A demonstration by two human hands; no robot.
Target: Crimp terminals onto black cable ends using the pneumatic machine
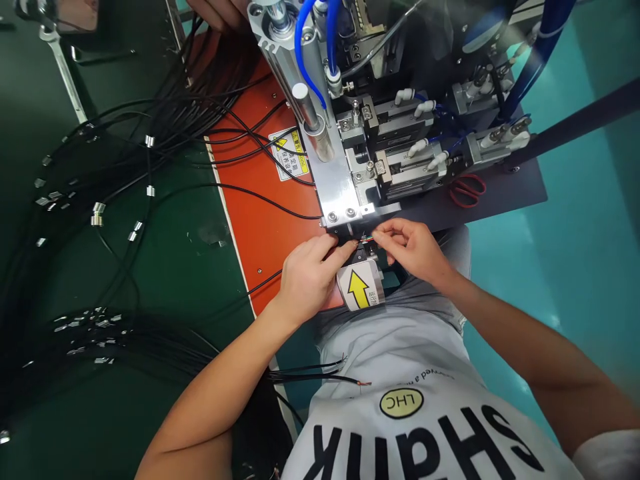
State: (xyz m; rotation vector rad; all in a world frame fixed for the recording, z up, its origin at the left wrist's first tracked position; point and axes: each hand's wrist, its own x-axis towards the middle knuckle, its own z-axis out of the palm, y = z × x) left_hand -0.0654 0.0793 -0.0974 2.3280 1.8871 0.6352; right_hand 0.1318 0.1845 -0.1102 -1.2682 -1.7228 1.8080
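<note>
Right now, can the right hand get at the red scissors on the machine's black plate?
Probably yes. The scissors lie in the open on the black plate just beyond the right hand, with nothing between, though it is pinching thin wires.

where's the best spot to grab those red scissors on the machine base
Take the red scissors by their handle loops, coming from the open right side: the loops lie flat and exposed on the black base plate, while the blades seem to run in under the machine's pneumatic block.

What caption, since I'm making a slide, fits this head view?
Right hand pinches coloured wire ends at the machine; left hand touches alongside.
</note>
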